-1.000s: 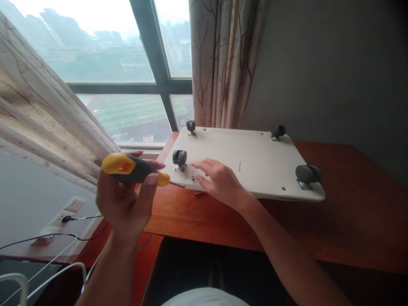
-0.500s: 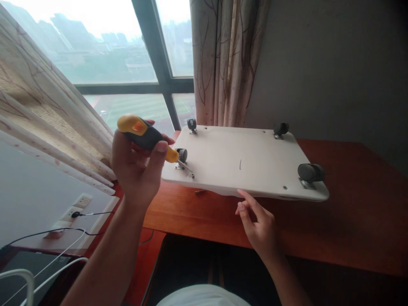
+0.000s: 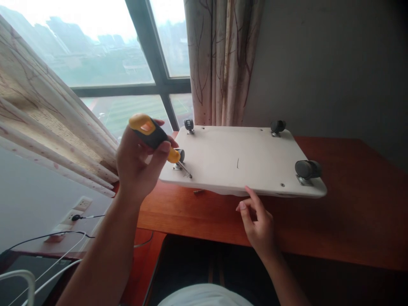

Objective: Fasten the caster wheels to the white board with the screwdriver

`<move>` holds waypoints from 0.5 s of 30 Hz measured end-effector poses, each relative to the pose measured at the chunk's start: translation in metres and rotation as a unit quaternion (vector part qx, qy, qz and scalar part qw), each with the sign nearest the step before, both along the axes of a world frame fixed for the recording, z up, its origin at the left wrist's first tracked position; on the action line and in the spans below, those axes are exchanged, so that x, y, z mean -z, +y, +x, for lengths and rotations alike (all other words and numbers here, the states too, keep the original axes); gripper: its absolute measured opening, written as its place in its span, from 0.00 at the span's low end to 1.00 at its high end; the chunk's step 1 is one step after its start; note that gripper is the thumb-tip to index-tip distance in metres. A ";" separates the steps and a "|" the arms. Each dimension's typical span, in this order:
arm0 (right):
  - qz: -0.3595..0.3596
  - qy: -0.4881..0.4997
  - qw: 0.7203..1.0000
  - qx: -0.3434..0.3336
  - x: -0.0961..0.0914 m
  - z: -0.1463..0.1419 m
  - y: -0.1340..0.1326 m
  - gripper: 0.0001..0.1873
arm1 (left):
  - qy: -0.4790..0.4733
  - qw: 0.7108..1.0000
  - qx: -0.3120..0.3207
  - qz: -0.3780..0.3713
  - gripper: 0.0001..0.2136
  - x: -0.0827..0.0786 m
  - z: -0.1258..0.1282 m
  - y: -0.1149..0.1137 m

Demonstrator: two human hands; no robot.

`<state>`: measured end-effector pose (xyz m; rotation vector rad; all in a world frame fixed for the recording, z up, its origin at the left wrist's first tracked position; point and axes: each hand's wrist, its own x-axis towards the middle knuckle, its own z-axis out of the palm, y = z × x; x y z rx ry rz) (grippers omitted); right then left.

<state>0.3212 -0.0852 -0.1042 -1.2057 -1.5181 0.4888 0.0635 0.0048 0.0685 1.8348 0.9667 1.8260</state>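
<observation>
My left hand (image 3: pixel 140 163) is wrapped round the yellow and black handle of a screwdriver (image 3: pixel 152 136). The shaft slants down to the right, and its tip meets a screw (image 3: pixel 190 175) at the near left corner of a white board (image 3: pixel 219 148). Casters stand up from the board's corners; one caster (image 3: pixel 180 156) is partly hidden behind the screwdriver. My right hand (image 3: pixel 259 221) is by the board's near edge, its index finger stretched to the rim and the other fingers loosely bent. Nothing shows in it.
The board lies on a reddish-brown wooden table (image 3: pixel 344 204). A loose bolt (image 3: pixel 198 191) pokes out by the board's near edge. Curtains (image 3: pixel 219 63) and a window are behind. Cables and a wall socket (image 3: pixel 72 216) are at lower left.
The screwdriver handle has turned and tilted a little steeper, its tip still at the screw. My right index finger has slid slightly right along the board's edge. The view has shifted slightly.
</observation>
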 end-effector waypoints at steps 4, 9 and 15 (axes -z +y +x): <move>-0.043 0.005 0.999 -0.006 0.002 -0.002 0.002 0.28 | 0.009 0.991 0.135 -0.011 0.19 -0.008 -0.004 0.023; -0.066 0.003 0.998 -0.010 0.003 -0.003 0.004 0.27 | -0.015 0.989 0.147 0.006 0.17 -0.004 0.002 0.045; -0.073 0.004 0.997 -0.011 0.005 -0.003 0.005 0.28 | -0.053 0.992 0.091 0.073 0.13 -0.001 0.004 0.050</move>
